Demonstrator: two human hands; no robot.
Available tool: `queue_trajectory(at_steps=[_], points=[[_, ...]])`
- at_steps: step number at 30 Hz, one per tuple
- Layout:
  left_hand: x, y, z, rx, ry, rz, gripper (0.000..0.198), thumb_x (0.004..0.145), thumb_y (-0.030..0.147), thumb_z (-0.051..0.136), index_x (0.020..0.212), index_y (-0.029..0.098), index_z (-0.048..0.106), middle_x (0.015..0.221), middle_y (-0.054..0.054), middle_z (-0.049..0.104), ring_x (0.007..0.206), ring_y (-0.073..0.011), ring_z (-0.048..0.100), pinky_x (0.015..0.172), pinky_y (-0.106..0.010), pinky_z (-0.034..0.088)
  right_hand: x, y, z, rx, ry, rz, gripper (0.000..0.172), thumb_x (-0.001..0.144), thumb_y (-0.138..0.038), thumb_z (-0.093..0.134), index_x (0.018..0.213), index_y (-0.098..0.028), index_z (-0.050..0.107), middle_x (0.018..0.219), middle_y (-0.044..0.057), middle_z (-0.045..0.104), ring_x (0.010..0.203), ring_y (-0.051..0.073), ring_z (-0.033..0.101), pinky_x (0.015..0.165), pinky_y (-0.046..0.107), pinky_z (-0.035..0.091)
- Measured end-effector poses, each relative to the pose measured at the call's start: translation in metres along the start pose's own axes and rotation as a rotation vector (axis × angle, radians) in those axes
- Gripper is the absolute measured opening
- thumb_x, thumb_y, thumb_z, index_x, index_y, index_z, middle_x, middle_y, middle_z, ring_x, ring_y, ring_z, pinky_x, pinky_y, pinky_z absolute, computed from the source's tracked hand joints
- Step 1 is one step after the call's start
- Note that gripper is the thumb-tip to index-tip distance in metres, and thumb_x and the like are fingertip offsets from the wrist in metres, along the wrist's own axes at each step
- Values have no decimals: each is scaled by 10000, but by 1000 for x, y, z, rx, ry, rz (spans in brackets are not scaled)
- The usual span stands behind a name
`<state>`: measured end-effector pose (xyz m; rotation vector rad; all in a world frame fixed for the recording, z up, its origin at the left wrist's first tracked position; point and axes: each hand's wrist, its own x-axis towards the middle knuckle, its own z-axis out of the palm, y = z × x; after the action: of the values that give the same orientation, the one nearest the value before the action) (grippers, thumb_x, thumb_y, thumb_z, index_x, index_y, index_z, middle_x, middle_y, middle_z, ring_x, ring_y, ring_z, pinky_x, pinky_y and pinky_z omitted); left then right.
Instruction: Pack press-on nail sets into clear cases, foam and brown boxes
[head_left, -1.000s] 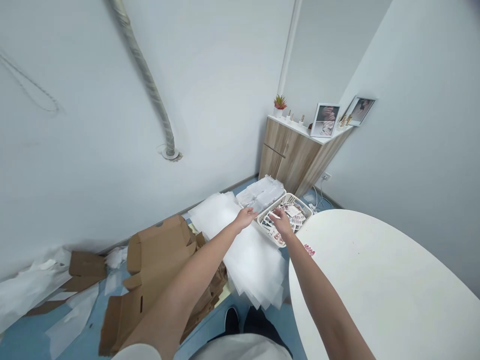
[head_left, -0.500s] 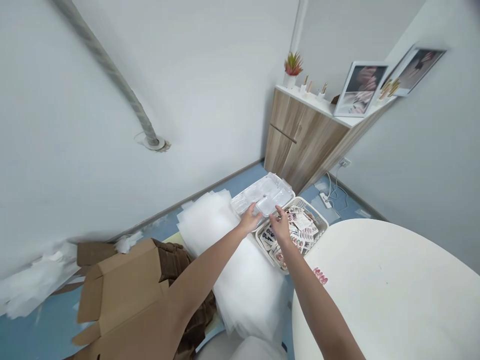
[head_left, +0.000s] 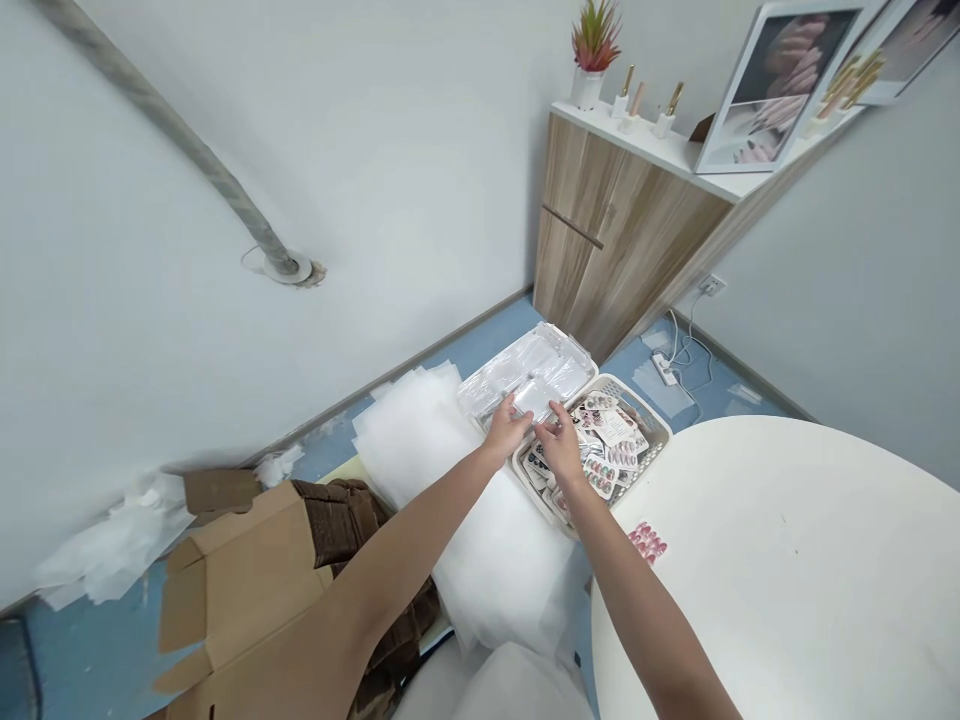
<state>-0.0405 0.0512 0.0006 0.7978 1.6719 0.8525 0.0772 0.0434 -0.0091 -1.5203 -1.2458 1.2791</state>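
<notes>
Between my two hands is a small clear plastic box, held by its near edges. My left hand is closed on its left side, and my right hand grips its right corner. Just beyond lies a white basket filled with more clear plastic boxes. Under and beside my right hand stands a second white basket, holding many cards of press-on nails. A set of pink press-on nails lies at the edge of the white round table.
White foam sheets are piled below my arms. An open cardboard box is at the left. A wooden cabinet with a plant and picture frames stands ahead. A power strip lies on the floor.
My right hand has moved in and closed on the box's right side; both hands now hold it. The view has shifted, bringing the cabinet closer.
</notes>
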Motion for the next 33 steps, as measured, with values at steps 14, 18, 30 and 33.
queue_trajectory(at_steps=[14,18,30,33], points=[[-118,14,-10,-185,-104,243,422,763,277,532,1161,211,407,933,-46,539,729,-103,567,616,-218,460,-115,-43,-18,251,337,-18,429,695,-399,541,1063,-217,418,1036,63,523,822,159,574,663,285,486],[-162,-3,-8,-208,-259,307,376,749,274,549,1099,213,425,900,-20,524,676,-85,579,618,-231,474,-174,-33,-34,316,426,-46,429,677,-397,573,1033,-237,395,963,22,505,750,128,578,660,277,481],[-259,-43,62,-12,-808,316,508,664,303,644,1085,192,381,767,6,549,626,-105,598,591,-239,451,-343,4,-136,366,559,125,437,682,-449,571,1057,-233,507,971,62,583,779,176,600,648,309,466],[-275,-52,85,16,-911,307,463,677,289,637,1061,188,399,770,-2,556,639,-113,604,601,-248,457,-362,12,-157,345,596,112,457,654,-429,605,1053,-224,517,913,47,591,706,155,588,628,312,462]])
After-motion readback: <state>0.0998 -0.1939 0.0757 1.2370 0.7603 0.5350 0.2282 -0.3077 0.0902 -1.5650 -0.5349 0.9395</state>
